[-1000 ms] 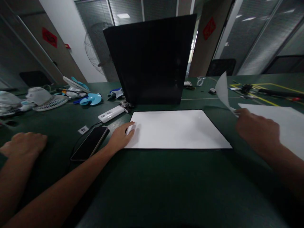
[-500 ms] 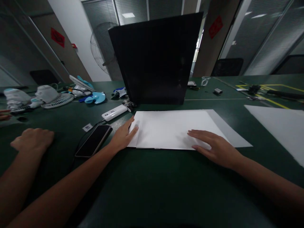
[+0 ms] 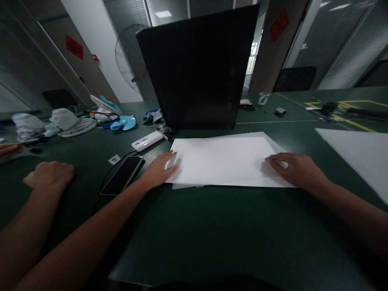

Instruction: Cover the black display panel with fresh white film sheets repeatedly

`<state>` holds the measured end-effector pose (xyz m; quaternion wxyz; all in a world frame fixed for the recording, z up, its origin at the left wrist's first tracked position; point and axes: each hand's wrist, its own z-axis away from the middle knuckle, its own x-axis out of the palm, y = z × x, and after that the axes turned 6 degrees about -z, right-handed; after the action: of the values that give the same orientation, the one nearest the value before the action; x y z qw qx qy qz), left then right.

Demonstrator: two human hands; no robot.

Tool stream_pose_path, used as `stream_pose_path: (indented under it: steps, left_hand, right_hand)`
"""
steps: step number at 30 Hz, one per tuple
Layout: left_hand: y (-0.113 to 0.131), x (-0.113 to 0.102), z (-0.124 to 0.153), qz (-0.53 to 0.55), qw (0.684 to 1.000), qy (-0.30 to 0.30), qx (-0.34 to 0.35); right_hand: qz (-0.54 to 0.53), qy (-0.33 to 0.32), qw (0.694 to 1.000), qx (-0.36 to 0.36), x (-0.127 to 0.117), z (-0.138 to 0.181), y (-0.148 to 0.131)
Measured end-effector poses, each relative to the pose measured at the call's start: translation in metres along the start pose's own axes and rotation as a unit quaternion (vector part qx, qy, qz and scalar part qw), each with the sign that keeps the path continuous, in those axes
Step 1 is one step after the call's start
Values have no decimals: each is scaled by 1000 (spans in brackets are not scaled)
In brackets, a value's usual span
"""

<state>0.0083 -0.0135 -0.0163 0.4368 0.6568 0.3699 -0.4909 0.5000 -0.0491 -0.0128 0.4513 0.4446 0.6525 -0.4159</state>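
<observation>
My left hand (image 3: 160,169) rests with its fingers spread on the left edge of a white sheet of paper (image 3: 218,159), which lies flat on the dark green table. My right hand (image 3: 298,169) is at the right part of the sheet, thumb and forefinger drawn together in a pinch over the white surface. What sits between those fingertips, if anything, is hidden. Under the sheet, a paler layer (image 3: 184,186) peeks out along the front left edge. A phone (image 3: 123,176) lies by my left forearm, beside a white stick-shaped device (image 3: 147,141).
A large black screen (image 3: 203,72) stands behind the paper. Another white sheet (image 3: 357,157) lies to the right. At left are a co-worker's closed hand (image 3: 50,176), another hand (image 3: 9,150) and fan parts (image 3: 75,125). A clear cup (image 3: 264,98) stands farther back.
My right hand has moved right and its fingers have come together. The white sheet now reaches farther right at the front, covering most of the greyish layer. My left hand stays at the left edge.
</observation>
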Motion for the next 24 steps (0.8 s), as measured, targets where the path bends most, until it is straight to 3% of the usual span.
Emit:
stream_pose_path:
  steps: [5,9,15,19,24]
  left_hand:
    - [-3,1,-2,14,999,-37,12]
    - [-6,0,-4,47,999,-15,0]
    - [-2,1,-4,14,1000,-18,-4]
    - [3,-2,-1,3,1000,-28,-6]
    - [4,-4,0,8,1000,-30,-4]
  right_hand:
    - [-29,-18,998,-50,1,1,-12]
    - [-49,-23,995,-86,1,3,-13]
    - [-55,18,987,-147,-1,3,-8]
    - [-12,68,994,-83,-6,-1,18]
    - [-44,-15,998,29,15,-7,68]
